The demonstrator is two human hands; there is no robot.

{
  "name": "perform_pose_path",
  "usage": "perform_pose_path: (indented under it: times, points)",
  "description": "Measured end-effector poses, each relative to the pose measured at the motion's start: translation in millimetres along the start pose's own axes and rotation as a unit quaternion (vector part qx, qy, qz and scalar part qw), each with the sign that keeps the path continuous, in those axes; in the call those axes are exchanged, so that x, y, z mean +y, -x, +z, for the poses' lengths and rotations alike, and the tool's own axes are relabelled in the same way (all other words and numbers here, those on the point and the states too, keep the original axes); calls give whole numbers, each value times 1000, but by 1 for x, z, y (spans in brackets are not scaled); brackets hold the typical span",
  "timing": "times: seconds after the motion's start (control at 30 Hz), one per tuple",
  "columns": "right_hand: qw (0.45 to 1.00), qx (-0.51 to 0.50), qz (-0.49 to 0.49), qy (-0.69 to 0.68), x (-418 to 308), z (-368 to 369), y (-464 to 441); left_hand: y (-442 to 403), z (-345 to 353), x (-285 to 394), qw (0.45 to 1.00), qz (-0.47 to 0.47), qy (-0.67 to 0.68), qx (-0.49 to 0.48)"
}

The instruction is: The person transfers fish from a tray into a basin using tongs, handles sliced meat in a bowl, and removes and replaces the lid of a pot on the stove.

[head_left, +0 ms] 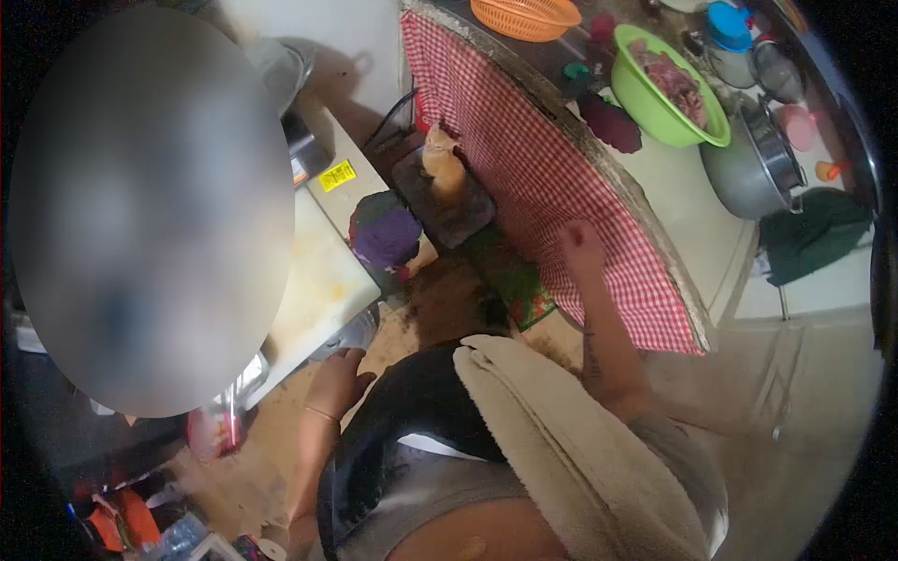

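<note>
My left hand (340, 381) hangs low beside the corner of the white counter (329, 266), its thumb apart from the loosely bent fingers and nothing visible in it. On the right, my right hand (582, 245) is raised in front of the red-and-white checked curtain (599, 201), its fingers curled in and nothing seen in them. Whether it touches the cloth is unclear. A cream towel (571, 439) lies over the front of my body.
An orange cat (445, 171) sits on a dark mat (456, 224) ahead, near a purple cloth-like bundle (386, 231). The right worktop holds a green basin (629, 95) of meat, a metal pot (744, 173), an orange basket (526, 17) and a dark green cloth (812, 234).
</note>
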State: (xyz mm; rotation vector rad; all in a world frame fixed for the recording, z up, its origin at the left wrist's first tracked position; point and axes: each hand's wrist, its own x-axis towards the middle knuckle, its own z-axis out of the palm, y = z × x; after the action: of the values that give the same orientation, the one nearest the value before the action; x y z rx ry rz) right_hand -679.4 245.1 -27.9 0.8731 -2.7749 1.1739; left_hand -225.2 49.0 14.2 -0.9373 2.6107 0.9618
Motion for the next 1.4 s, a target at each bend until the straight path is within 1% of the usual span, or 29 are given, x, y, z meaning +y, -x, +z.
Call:
perform_pose_path:
  times: [0.03,0.1,0.13,0.2,0.23,0.27,0.33,0.43,0.5,0.53,0.57,0.6,0.67,0.7,0.73,0.77,0.8,0.87,0.93,1.0,1.03,1.07,1.1,1.13,1.17,1.2,1.27,1.33,1.4]
  points:
    - [993,87,-70,36,13,-9,-27,-14,-2,10,1000,-9,-2,-8]
    - [978,179,-106,0,39,-40,-76,-46,-11,46,1000,-17,2,-21]
    - [978,184,-73,-71,45,-59,-100,-64,-12,63,999,-21,2,-26]
    - [944,271,13,-188,47,-91,-145,-125,43,36,984,-22,173,-26]
    - [916,315,52,-242,57,-107,-174,-162,52,51,977,1,213,-16]
    - [897,337,65,-280,74,-123,-209,-200,61,66,967,24,252,-8]
    - [855,374,110,-342,120,-155,-253,-256,48,138,968,88,235,9]
    - [818,316,134,-462,201,-201,-311,-320,9,251,962,170,209,36]
    - [747,239,81,-615,192,-227,-344,-365,-16,307,946,201,250,33]
    - [702,195,56,-682,178,-239,-352,-387,-26,329,931,205,302,8]
    - [714,166,23,-680,156,-245,-355,-405,-41,353,926,215,309,12]
    - [733,159,36,-661,155,-250,-361,-423,-55,376,921,225,316,16]
    - [766,146,56,-624,162,-257,-375,-452,-96,431,933,258,236,84]
    - [778,133,52,-611,164,-261,-377,-474,-105,449,934,237,246,105]
    - [815,150,56,-557,175,-264,-382,-496,-114,468,933,218,255,129]
    - [848,165,56,-501,184,-267,-389,-512,-126,487,928,213,282,117]
    - [852,229,107,-458,172,-268,-394,-532,-133,504,931,197,288,109]
    - [802,131,40,-581,227,-266,-402,-573,-143,527,935,157,301,101]
    - [812,152,90,-557,237,-265,-405,-611,-139,541,926,159,299,169]
    - [834,90,51,-542,127,-269,-386,-613,-149,563,940,129,286,135]
    - [900,67,-22,-429,162,-282,-380,-633,-140,561,945,131,253,159]
    - [918,77,-51,-386,187,-281,-378,-664,-125,549,948,135,222,185]
    - [932,90,-78,-343,211,-279,-375,-674,-118,544,933,152,249,211]
    - [899,131,-25,-417,209,-270,-379,-683,-110,539,916,170,275,237]
    - [853,179,20,-490,205,-261,-383,-686,-110,533,911,175,284,243]
    - [829,205,47,-517,204,-259,-383,-682,-113,529,912,173,290,234]
    - [828,221,53,-512,200,-263,-375,-665,-114,520,910,173,298,230]
    - [834,230,39,-500,188,-271,-364,-644,-104,500,898,192,278,280]
    - [847,225,19,-482,172,-283,-356,-611,-103,477,882,206,339,253]
